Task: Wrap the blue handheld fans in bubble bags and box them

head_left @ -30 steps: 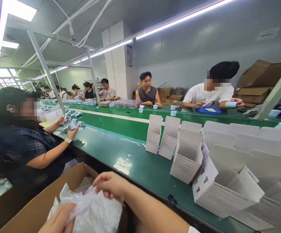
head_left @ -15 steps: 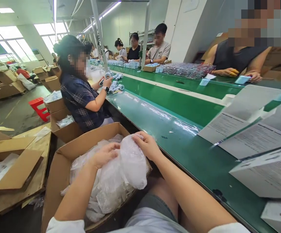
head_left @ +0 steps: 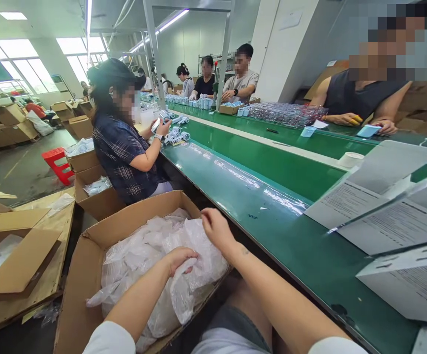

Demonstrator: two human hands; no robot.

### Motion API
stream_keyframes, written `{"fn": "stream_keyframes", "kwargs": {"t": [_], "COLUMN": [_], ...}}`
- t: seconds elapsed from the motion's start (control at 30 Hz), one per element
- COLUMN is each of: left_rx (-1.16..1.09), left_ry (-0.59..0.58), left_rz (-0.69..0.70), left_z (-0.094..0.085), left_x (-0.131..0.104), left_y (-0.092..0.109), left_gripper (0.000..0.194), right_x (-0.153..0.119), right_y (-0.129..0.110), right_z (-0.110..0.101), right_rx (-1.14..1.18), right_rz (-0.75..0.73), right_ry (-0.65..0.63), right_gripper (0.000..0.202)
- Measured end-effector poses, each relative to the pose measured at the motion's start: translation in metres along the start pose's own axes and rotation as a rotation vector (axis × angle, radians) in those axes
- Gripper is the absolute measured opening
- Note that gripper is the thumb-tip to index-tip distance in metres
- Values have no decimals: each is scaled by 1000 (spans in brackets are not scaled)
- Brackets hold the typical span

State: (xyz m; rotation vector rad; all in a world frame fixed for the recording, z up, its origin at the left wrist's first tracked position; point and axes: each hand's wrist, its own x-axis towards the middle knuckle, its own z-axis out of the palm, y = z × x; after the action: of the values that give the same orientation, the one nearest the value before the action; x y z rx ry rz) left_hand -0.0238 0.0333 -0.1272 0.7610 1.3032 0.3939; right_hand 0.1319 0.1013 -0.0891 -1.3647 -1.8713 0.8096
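Observation:
A large cardboard box (head_left: 76, 265) in front of me is filled with crumpled translucent bubble-wrap bags (head_left: 132, 268). Over its right side hangs one bubble-wrap bag (head_left: 184, 290), its lower end drooping onto the others. My left hand (head_left: 181, 259) is closed on this bag near its middle, thumb and fingers pinching a fold. At the bag's upper right, my right hand (head_left: 217, 228) has its fingers pressed together on the edge; the fingertips are partly hidden. Just where the bag's opening lies cannot be made out.
A green conveyor bench (head_left: 235, 182) runs along my right, bearing white printed cartons (head_left: 364, 211). One co-worker (head_left: 128, 142) sits ahead on the left; another person (head_left: 368, 98) works across the bench. Open cardboard boxes (head_left: 17, 255) stand at left, near a red stool (head_left: 57, 164).
My left hand has moved right and down and closed on the bag. The bag, upright and flat before, is now folded and lower. My right hand has dropped slightly.

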Motion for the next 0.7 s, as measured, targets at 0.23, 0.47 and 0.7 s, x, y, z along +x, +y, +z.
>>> {"fn": "stream_keyframes", "kwargs": {"t": [0.23, 0.47, 0.7], "left_rx": [193, 200, 1165], "left_ry": [-89, 819, 270], "left_rz": [141, 1025, 1728], "left_z": [-18, -28, 48], "left_x": [-24, -98, -115], "left_y": [7, 66, 49], "left_gripper": [31, 27, 21], "right_x": [-49, -35, -36], "right_y": [30, -2, -56], "right_z": [37, 12, -48], "right_rx": [47, 350, 1146], "right_rz": [89, 207, 313], "right_ry": [-363, -322, -605], "right_gripper": [4, 53, 81]}}
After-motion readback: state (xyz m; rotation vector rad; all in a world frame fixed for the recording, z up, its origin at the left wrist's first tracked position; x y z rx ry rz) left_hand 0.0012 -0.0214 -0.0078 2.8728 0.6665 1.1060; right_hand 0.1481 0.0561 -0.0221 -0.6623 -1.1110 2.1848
